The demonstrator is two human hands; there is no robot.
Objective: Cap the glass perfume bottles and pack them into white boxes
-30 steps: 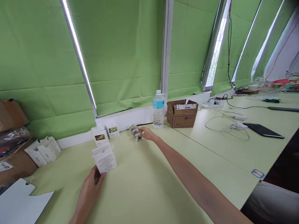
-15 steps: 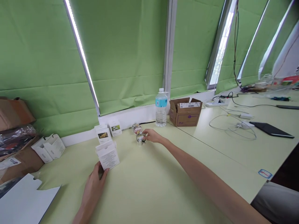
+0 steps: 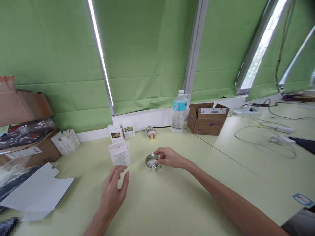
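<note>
Head view: right hand (image 3: 169, 158) pinches a small glass ornament (image 3: 152, 161) on the tabletop (image 3: 177, 196); left hand (image 3: 114, 193) hovers open, empty, by a white box (image 3: 119, 154). A loose pinch could let the ornament roll.

The right hand's fingers (image 3: 160, 156) touch a small glass bottle (image 3: 152, 161) on the bench (image 3: 187, 196). Just left of them stands an open carton (image 3: 119, 154), with the left hand (image 3: 114, 191) before it and apart. Behind the fingers lies a second small bottle (image 3: 150, 132); farther back right stand a water bottle (image 3: 178, 111) and a cardboard box (image 3: 208, 118).
</note>
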